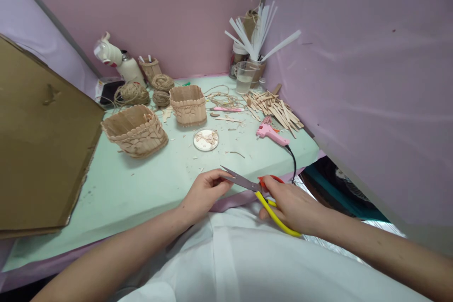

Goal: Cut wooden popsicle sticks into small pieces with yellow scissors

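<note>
Scissors (244, 181) with one yellow and one red handle are in my right hand (295, 205), its fingers around the handles. Their blades are parted and point left, above the table's front edge. My left hand (207, 194) is closed in a pinch at the blades, thumb against forefinger. Whatever it pinches is too small to make out. Beyond the hands, a round dish (205, 139) holds small pale chips. Two baskets made of wooden sticks, a larger one (136, 132) and a smaller one (188, 106), stand behind and to the left.
A pink glue gun (272, 133) lies at right, its black cord running over the front edge. Behind it is a heap of wooden sticks (278, 108). A clear cup (245, 78), twine balls (132, 93) and white bottles (130, 70) stand at the back. Cardboard (46, 141) leans at left.
</note>
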Demonstrator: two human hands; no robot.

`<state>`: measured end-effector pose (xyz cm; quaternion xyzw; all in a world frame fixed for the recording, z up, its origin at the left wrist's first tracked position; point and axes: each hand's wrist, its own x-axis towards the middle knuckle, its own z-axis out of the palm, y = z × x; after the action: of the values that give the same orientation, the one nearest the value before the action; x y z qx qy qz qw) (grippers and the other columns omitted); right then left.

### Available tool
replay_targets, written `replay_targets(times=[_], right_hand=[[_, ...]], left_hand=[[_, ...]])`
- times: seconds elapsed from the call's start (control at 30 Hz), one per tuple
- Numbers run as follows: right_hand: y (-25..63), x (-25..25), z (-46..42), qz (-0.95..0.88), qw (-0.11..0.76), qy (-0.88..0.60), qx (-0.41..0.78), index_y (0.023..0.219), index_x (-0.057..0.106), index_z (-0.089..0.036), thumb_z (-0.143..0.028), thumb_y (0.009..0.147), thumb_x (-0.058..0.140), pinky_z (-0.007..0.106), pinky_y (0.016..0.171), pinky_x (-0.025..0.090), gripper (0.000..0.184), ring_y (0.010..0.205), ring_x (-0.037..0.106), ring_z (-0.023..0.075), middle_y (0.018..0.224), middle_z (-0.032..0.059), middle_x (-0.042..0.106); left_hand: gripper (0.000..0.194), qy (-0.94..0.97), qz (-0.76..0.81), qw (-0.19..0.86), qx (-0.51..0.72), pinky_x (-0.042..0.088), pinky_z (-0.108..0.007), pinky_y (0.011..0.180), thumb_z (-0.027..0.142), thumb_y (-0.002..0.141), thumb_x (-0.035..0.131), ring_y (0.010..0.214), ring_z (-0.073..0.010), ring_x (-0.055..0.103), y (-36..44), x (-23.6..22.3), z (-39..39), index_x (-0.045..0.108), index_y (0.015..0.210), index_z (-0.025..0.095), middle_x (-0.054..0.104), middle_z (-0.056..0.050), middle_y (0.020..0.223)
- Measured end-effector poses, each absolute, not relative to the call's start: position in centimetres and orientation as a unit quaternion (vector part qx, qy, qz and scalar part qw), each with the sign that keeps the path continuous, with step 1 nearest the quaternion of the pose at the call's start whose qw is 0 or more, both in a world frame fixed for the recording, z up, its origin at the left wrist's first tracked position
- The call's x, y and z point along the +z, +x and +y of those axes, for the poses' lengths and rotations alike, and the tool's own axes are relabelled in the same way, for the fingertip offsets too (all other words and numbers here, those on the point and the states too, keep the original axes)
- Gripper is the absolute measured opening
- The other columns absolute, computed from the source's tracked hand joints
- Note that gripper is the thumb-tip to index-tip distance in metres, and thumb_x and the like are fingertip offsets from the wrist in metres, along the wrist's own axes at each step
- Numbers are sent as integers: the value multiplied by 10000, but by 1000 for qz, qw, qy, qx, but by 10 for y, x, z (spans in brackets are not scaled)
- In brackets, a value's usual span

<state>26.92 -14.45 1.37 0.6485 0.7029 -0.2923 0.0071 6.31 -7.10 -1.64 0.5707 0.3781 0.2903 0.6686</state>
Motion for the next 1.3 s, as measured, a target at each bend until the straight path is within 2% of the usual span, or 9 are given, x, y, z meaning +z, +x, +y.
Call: replay_targets(times=[0.67, 0.9, 1.0, 1.17, 1.3], right_hand=[[265, 17, -145, 689, 24, 652, -315, 951, 418, -205, -417, 812, 449, 249, 546, 331, 255, 680, 598, 222, 778, 60, 652], [270, 15, -145, 678, -33, 618, -397, 840, 397, -215, -314, 827, 429, 236, 559, 341, 105, 662, 561, 165, 784, 20, 649], [274, 16, -143, 647, -89, 608, -452, 751, 378, -214, -357, 833, 426, 227, 546, 344, 171, 604, 497, 127, 710, -11, 582], [276, 14, -140, 598, -156, 581, -529, 694, 378, -210, -547, 821, 389, 214, 460, 299, 360, 484, 344, 87, 542, -65, 381], [272, 10, -140, 576, -179, 571, -557, 683, 363, -209, -563, 809, 418, 203, 426, 260, 380, 455, 304, 71, 516, -79, 338]], left_hand=[[133, 589, 368, 661, 286, 378, -224, 671, 183, 724, 552, 714, -113, 516, 62, -13, -71, 657, 805, 189, 624, 5, 805], [165, 557, 404, 679, 257, 366, -228, 587, 295, 705, 602, 612, -107, 467, 64, -13, -72, 684, 786, 177, 618, -7, 730], [203, 530, 416, 695, 251, 353, -225, 561, 348, 687, 629, 583, -97, 439, 65, -13, -72, 684, 779, 175, 602, -10, 703], [249, 504, 419, 709, 262, 364, -231, 568, 377, 661, 659, 582, -93, 442, 65, -14, -72, 680, 808, 178, 596, -13, 717], [237, 487, 404, 724, 273, 361, -221, 558, 349, 667, 663, 568, -77, 447, 65, -13, -71, 652, 818, 167, 566, 0, 696]])
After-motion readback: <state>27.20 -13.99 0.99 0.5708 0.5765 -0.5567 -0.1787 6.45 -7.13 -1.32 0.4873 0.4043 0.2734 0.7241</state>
